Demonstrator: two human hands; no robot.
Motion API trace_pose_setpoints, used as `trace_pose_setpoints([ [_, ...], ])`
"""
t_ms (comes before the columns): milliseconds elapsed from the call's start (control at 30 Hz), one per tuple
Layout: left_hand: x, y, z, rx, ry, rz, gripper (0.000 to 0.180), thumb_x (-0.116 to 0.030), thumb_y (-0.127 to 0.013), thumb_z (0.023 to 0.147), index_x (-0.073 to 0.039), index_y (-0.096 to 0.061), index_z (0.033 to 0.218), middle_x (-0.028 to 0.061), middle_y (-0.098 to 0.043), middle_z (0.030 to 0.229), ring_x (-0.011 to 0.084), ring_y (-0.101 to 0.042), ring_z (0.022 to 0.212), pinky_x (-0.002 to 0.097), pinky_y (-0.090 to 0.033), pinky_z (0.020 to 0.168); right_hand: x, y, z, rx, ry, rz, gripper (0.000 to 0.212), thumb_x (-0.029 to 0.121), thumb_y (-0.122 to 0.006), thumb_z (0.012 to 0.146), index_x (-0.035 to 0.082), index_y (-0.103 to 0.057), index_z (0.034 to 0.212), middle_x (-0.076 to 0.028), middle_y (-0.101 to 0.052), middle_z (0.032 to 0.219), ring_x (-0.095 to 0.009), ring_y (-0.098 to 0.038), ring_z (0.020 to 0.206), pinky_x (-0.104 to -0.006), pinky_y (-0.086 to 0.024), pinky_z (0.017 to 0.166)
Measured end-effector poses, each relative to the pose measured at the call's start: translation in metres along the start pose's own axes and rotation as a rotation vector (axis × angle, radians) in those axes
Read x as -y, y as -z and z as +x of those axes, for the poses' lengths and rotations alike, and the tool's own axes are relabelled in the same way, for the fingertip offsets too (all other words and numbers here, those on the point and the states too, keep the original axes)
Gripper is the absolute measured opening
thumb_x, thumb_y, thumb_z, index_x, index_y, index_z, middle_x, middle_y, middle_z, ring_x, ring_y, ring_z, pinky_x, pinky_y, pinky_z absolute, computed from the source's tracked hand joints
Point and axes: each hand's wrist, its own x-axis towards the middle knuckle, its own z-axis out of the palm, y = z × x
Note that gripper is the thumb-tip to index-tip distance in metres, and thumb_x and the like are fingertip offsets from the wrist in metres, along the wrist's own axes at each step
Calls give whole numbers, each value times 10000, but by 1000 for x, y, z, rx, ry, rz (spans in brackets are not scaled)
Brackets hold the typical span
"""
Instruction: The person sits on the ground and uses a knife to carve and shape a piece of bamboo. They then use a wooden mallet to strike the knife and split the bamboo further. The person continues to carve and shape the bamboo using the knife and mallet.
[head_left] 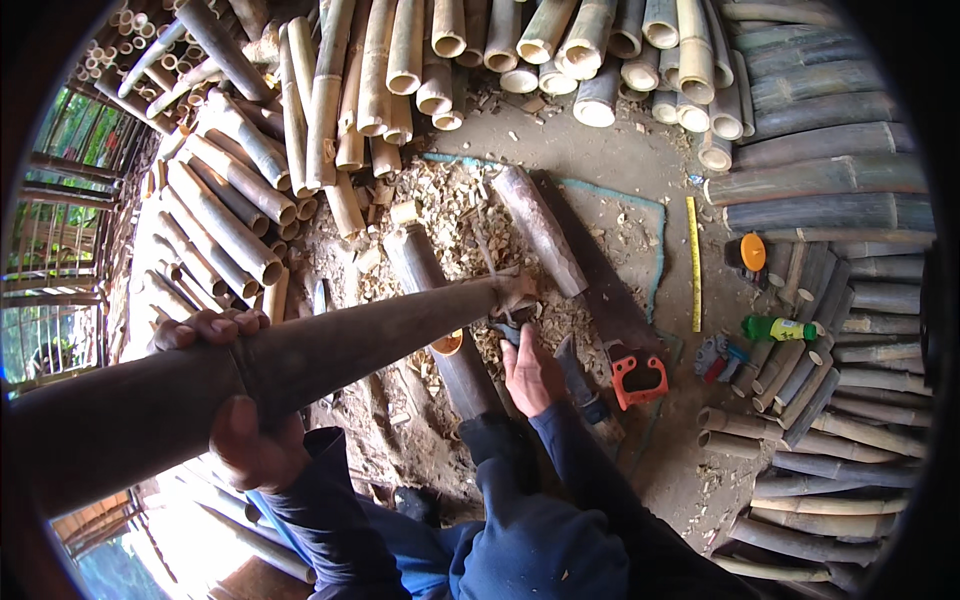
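Observation:
A long dark bamboo pole (370,345) slants across the view from the lower left, its cut end near the middle. My left hand (240,400) wraps round it, fingers over the top and thumb on the near side. Close to the pole's far end, my right hand (533,375) is closed on a slim tool with a bluish grip (510,332). A thin blurred streak, perhaps its blade, rises beyond the pole end. Beneath lies another bamboo piece (465,378), partly hidden by the pole. Pale shavings (465,200) cover the ground around it.
Right of my hand lie a dark-handled blade (577,372), an orange-handled handsaw (638,378) and a bamboo log (540,230). Farther right are a yellow measuring strip (694,265), an orange-topped container (752,252) and a green bottle (778,329). Bamboo stacks (830,180) surround the work spot.

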Motion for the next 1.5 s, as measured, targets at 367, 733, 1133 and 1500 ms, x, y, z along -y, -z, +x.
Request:
trace_pose_setpoints([
  [367, 0, -6, -5, -77, 1, 3, 671, -153, -742, 747, -48, -410, 1321, 119, -526, 1153, 251, -536, 1148, 414, -381, 1114, 13, -4, -3, 2, -23, 27, 371, 319, -552, 1022, 8, -454, 1200, -267, -657, 860, -449, -667, 748, -509, -539, 608],
  [733, -5, -20, -21, -286, 0, 104, 636, -147, -676, 812, 6, -404, 1366, 141, -528, 1210, 295, -532, 1176, 450, -365, 1125, 20, 3, -3, 78, -82, 111, 356, 299, -547, 1029, 0, -455, 1199, -297, -653, 896, -452, -680, 786, -503, -535, 629],
  [1133, -6, -18, -24, -415, 17, 107, 598, -172, -663, 860, 58, -430, 1359, 169, -570, 1230, 296, -576, 1163, 455, -387, 1122, 13, -4, 5, 214, -274, 66, 503, 360, -544, 1028, -40, -453, 1318, -321, -664, 942, -477, -662, 816, -535, -530, 672],
  [1500, -4, 7, -20, -376, 37, 165, 742, -188, -657, 860, 66, -348, 1485, 226, -524, 1391, 324, -514, 1314, 474, -312, 1194, -10, -17, -2, 59, -167, 124, 438, 343, -561, 1023, 23, -467, 1306, -274, -675, 838, -487, -654, 764, -526, -525, 644],
])
